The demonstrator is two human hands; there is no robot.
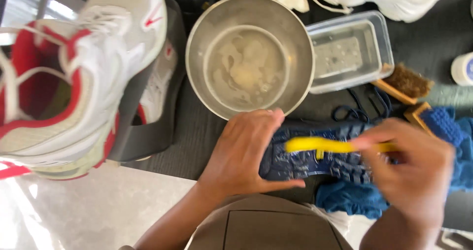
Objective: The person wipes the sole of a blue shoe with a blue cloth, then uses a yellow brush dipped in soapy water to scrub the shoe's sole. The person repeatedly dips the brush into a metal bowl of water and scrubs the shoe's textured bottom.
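Nearby, metal bowl (250, 55) of cloudy water, plastic tub (351, 50), wooden brush (404, 84)

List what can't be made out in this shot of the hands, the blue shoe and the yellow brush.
Head view only:
- Yellow brush: motion-blurred; its bristles cannot be told, and the right hand covers its handle end.
- Blue shoe: the left hand covers one end and the right hand the other; only the sole shows.
- Red and white sneaker: cut off by the left edge.
- White shoe: cut off by the top edge.
- Metal bowl: cloudy liquid hides its bottom.
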